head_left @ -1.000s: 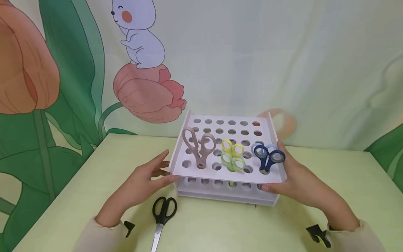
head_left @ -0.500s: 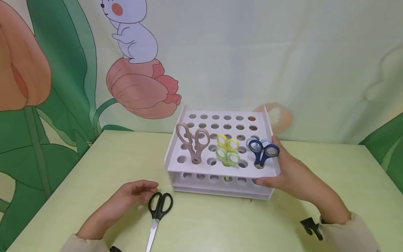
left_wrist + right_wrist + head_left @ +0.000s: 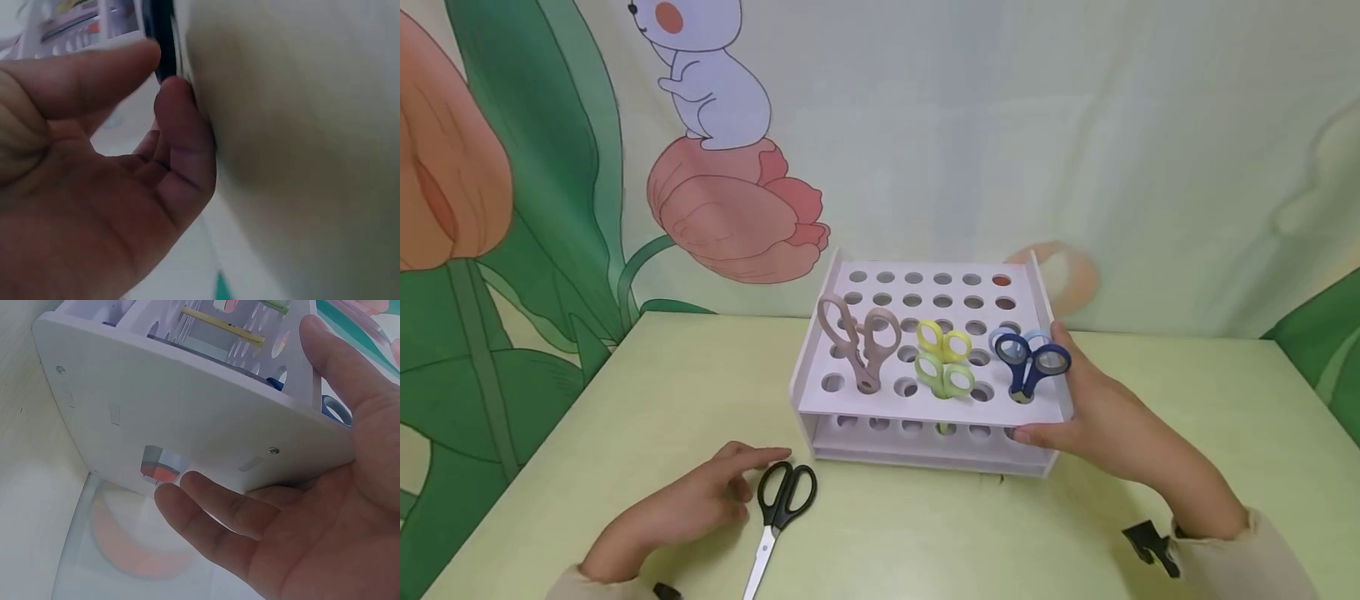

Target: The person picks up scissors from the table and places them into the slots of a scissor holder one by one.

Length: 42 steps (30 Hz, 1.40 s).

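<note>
My right hand [image 3: 1112,417] grips the right side of a white rack [image 3: 816,358] with rows of round holes. Its thumb lies at the front edge, while fingers spread along the side panel [image 3: 156,406] in the right wrist view. Upright in the holes stand brown scissors [image 3: 868,385], yellow scissors [image 3: 967,347], light green scissors [image 3: 942,385], dark blue scissors [image 3: 1021,385] and a light blue pair behind. Black-handled scissors [image 3: 782,518] lie on the table. My left hand [image 3: 692,504] is beside their handle, forefinger extended past the loops; in the left wrist view fingertips come close to the dark handle [image 3: 164,44].
The pale green table [image 3: 925,542] runs back to a hanging cloth [image 3: 962,142] printed with tulips and a white animal. That cloth is close behind the rack. A black strap end [image 3: 1150,546] hangs at the right sleeve.
My left hand has let go of the rack's left side and moved down toward the viewer, beside the black scissors; its forefinger has since straightened. The right hand keeps its hold on the rack.
</note>
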{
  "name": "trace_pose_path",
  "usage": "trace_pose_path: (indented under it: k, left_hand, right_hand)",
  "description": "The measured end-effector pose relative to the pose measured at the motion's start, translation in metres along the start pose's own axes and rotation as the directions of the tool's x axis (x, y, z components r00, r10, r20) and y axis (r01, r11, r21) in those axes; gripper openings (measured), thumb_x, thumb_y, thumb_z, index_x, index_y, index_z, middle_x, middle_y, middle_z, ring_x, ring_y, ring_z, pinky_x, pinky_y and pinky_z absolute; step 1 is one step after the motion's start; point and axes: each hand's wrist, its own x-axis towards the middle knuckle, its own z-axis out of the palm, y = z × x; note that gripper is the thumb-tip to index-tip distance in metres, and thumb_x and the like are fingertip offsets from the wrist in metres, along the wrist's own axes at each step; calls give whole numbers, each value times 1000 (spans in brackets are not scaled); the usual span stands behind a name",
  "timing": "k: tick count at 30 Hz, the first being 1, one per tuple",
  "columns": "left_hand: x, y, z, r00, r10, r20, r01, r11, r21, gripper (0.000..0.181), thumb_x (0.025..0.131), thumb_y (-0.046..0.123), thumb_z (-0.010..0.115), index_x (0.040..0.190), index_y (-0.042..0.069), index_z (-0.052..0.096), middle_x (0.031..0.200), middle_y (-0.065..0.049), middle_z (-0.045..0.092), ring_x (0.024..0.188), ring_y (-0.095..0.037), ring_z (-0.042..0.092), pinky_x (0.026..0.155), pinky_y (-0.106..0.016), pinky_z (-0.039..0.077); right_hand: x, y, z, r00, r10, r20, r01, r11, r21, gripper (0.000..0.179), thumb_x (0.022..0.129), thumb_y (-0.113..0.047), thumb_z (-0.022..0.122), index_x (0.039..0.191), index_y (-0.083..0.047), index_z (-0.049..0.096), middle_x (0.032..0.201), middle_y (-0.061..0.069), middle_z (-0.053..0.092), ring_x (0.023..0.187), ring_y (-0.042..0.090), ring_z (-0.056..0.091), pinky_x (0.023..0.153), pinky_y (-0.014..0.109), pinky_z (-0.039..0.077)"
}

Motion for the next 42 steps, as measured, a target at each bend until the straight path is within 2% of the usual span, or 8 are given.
trace_pose_path:
  k: [6, 10, 13, 16, 20, 23, 30, 42]
  left_hand:
    - [3, 13, 3, 1000, -3, -13, 5, 986, 165, 64, 81, -11, 68, 141, 9, 58, 117, -14, 42, 81, -12, 49, 73, -26, 45]
    - [1, 18, 5, 993, -86, -85, 104, 964, 243, 59, 80, -3, 76, 134, 14, 59, 120, -15, 43, 74, -12, 50, 67, -27, 44]
    - [0, 21, 9, 974, -161, -159, 202, 936, 288, 54, 78, 7, 83, 125, 18, 60, 122, -12, 44, 71, -13, 49, 66, -31, 43]
    - [0, 25, 13, 963, -182, -198, 241, 908, 342, 52, 76, 17, 88, 120, 18, 61, 122, -9, 46, 70, -14, 48, 66, -33, 43]
    - [3, 29, 12, 967, -146, -209, 223, 884, 411, 50, 75, 25, 90, 115, 15, 62, 117, -5, 49, 66, -11, 46, 63, -30, 42]
    - [5, 29, 10, 972, -117, -202, 196, 881, 431, 50, 74, 31, 91, 110, 11, 63, 110, -2, 50, 65, -9, 45, 62, -28, 41]
    - [10, 25, 9, 987, -12, -163, 81, 900, 428, 49, 75, 40, 89, 104, 11, 62, 95, 5, 50, 68, -5, 45, 60, -26, 41]
    - [10, 30, 3, 987, 26, -156, 37, 921, 387, 48, 75, 44, 89, 100, 15, 60, 93, 8, 53, 80, -10, 54, 67, -28, 46]
  right_hand:
    - [3, -4, -2, 1000, -9, 7, 9, 1000, 28, 132, 79, -45, 87, 161, -4, -8, 153, 26, 37, 121, 38, 51, 98, 56, 42]
    - [4, -6, 0, 1000, -4, 7, 4, 1000, 22, 132, 79, -45, 87, 161, -5, -9, 154, 27, 35, 119, 37, 52, 97, 55, 42]
    - [4, -8, 0, 1000, 7, 12, -7, 1000, 18, 132, 79, -46, 86, 161, -6, -9, 155, 27, 35, 119, 37, 52, 97, 55, 43]
    - [2, -8, 0, 1000, 18, 12, -18, 1000, 15, 133, 79, -46, 86, 161, -6, -10, 154, 27, 35, 120, 38, 52, 97, 56, 43]
    - [0, -8, -2, 1000, 9, -3, -9, 1000, 7, 133, 78, -47, 86, 161, -6, -9, 154, 29, 35, 122, 41, 51, 98, 59, 42]
    - [1, -7, -2, 1000, 4, -9, -4, 1000, 6, 133, 78, -47, 86, 161, -6, -9, 154, 30, 35, 122, 42, 51, 98, 60, 42]
    - [0, -3, 0, 1000, 13, -12, -12, 1000, 17, 133, 78, -42, 88, 161, -6, -10, 153, 29, 37, 119, 41, 52, 97, 59, 42]
    - [1, -1, 2, 1000, 16, 2, -16, 999, 34, 133, 78, -44, 87, 161, -7, -10, 152, 30, 37, 117, 41, 53, 97, 58, 43]
